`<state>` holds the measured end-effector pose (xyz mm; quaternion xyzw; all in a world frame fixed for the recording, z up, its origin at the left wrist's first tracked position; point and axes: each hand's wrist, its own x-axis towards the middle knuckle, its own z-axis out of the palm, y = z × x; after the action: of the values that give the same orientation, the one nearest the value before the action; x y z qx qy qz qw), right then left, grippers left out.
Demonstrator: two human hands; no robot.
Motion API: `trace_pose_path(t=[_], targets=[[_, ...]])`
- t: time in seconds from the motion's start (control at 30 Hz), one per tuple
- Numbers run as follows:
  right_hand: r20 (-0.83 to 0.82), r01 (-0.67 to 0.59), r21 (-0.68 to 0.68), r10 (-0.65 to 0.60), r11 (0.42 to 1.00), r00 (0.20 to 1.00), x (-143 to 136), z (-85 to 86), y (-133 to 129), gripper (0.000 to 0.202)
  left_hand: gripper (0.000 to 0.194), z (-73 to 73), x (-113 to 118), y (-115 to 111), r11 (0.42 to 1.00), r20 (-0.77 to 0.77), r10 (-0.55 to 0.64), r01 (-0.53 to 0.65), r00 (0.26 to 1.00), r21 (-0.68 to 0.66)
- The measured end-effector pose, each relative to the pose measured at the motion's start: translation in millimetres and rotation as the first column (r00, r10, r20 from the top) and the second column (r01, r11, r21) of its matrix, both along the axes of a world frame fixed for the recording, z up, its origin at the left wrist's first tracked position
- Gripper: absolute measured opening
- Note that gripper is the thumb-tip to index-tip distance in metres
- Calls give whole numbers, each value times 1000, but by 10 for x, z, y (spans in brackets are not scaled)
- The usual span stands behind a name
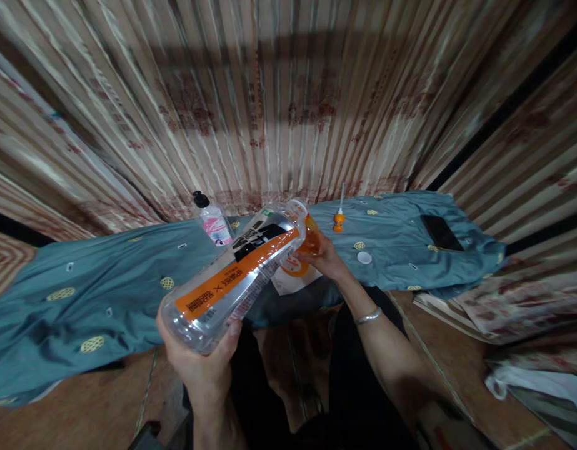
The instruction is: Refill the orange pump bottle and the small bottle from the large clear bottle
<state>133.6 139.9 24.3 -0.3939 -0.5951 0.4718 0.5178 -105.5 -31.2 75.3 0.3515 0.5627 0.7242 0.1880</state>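
Orange-labelled clear plastic bottle (244, 275) was tilted above teal cloth (124, 281), base cupped in left hand (201, 356); contents indistinct. Orange bottle (311, 242) was held in curled right hand (328, 259) near its mouth. Pink-labelled bottle (215, 226) stood behind.

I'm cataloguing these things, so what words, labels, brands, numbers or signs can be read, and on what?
"×": on the large clear bottle; characters beside it too blurred to read.
Pink-labelled bottle: print too small.
White item: marking partly hidden, unreadable.
Curtain: characters too blurred.
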Motion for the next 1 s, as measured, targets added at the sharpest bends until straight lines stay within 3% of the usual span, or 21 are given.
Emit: trace_pose_path(t=[1.0], targets=[[-29,-12,19,12,1000,999,-20,37,-15,77,101,-7,-19,8,1000,-40,-25,24,999,-10]])
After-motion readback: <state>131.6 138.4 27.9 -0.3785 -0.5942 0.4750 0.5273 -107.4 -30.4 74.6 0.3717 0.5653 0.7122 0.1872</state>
